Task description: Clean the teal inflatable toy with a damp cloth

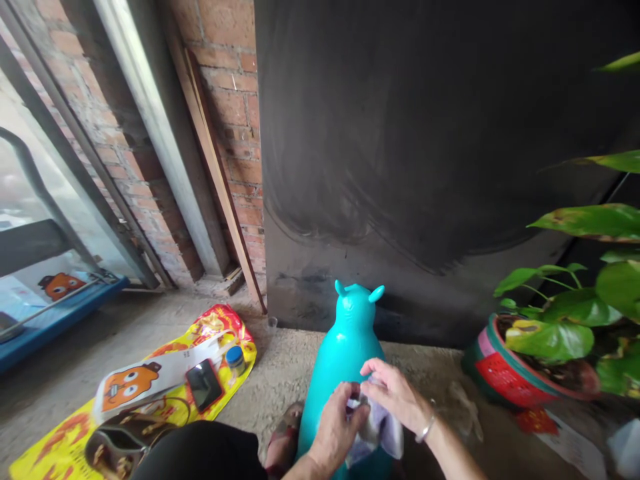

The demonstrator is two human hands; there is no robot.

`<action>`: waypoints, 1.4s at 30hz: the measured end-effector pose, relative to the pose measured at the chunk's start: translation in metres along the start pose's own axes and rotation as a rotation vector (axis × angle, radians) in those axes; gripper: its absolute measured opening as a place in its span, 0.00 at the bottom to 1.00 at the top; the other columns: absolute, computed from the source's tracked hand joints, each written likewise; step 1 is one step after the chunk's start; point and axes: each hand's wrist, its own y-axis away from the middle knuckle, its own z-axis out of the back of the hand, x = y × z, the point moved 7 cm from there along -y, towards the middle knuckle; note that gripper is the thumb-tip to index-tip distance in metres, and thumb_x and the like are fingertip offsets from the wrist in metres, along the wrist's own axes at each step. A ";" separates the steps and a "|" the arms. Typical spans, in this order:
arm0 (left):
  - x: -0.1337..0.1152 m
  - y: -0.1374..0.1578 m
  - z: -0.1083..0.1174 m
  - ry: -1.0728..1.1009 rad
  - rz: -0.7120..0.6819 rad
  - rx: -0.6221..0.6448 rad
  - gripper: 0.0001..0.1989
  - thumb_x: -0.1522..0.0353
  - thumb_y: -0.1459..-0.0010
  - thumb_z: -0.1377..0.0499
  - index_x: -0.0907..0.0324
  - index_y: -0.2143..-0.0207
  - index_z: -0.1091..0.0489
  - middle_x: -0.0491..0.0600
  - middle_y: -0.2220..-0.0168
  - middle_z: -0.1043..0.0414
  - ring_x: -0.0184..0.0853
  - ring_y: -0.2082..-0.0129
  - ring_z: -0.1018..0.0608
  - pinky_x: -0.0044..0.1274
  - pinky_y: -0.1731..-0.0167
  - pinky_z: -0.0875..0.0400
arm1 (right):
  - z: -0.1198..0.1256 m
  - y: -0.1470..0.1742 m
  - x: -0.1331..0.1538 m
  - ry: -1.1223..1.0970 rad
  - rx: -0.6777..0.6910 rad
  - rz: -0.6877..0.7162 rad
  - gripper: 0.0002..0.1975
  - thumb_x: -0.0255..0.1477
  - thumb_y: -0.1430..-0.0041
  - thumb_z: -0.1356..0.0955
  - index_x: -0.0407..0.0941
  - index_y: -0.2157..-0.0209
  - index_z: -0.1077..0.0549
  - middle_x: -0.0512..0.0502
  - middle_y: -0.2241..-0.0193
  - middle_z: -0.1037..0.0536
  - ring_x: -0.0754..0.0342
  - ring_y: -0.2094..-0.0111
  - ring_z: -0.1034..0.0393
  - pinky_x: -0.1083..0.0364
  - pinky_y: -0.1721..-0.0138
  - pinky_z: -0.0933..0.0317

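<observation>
Both hands work at a crumpled white and purple-grey cloth (387, 430) above the back of a turquoise animal-shaped hopper toy (345, 353). My left hand (336, 427) is closed on the cloth's left side, thumb and fingers bent around it. From the right, my right hand (395, 393) grips the same cloth near its top; a silvery bracelet circles that wrist. The toy's head, with two small ears, faces a dark board (425, 167). Its lower part is partly hidden by my hands and the cloth.
At left on the concrete floor lies a yellow-red plastic sheet (55, 447) bearing a phone (204, 385), a blue-lidded jar (235, 360), a printed paper (165, 373) and a dark bag (120, 443). A potted plant (530, 367) stands right. Wooden strips (220, 180) lean against bricks.
</observation>
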 end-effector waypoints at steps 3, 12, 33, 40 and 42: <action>0.002 -0.006 0.006 -0.054 0.012 -0.029 0.10 0.60 0.44 0.47 0.56 0.69 0.32 0.46 0.69 0.27 0.36 0.67 0.27 0.26 0.64 0.33 | 0.005 0.001 -0.013 0.100 -0.034 -0.039 0.14 0.28 0.51 0.37 0.44 0.60 0.31 0.57 0.79 0.37 0.59 0.75 0.42 0.58 0.73 0.49; -0.013 -0.018 0.005 0.202 0.065 0.166 0.16 0.53 0.42 0.48 0.56 0.70 0.38 0.38 0.80 0.41 0.24 0.83 0.37 0.17 0.83 0.40 | 0.032 0.005 -0.015 0.219 -0.189 0.126 0.16 0.36 0.40 0.41 0.45 0.76 0.29 0.45 0.60 0.29 0.53 0.59 0.35 0.54 0.55 0.44; -0.051 -0.070 0.055 -0.537 -0.114 0.135 0.11 0.64 0.45 0.46 0.59 0.72 0.26 0.44 0.74 0.26 0.31 0.71 0.26 0.19 0.71 0.39 | 0.100 0.011 -0.052 0.248 -0.509 0.078 0.19 0.41 0.40 0.40 0.46 0.73 0.26 0.48 0.72 0.28 0.54 0.70 0.33 0.55 0.66 0.41; -0.121 -0.102 0.091 -0.741 -0.240 0.023 0.12 0.63 0.42 0.48 0.53 0.63 0.26 0.45 0.62 0.26 0.33 0.59 0.27 0.21 0.59 0.39 | 0.140 -0.016 -0.011 0.340 -0.557 0.154 0.22 0.43 0.39 0.43 0.45 0.65 0.25 0.45 0.67 0.30 0.52 0.64 0.34 0.55 0.59 0.43; -0.127 -0.099 0.092 -0.778 -0.250 0.030 0.14 0.61 0.40 0.50 0.52 0.60 0.26 0.45 0.61 0.27 0.34 0.57 0.27 0.21 0.56 0.39 | 0.145 -0.017 -0.002 0.379 -0.550 0.148 0.22 0.43 0.38 0.43 0.45 0.63 0.25 0.45 0.65 0.30 0.52 0.62 0.35 0.55 0.58 0.44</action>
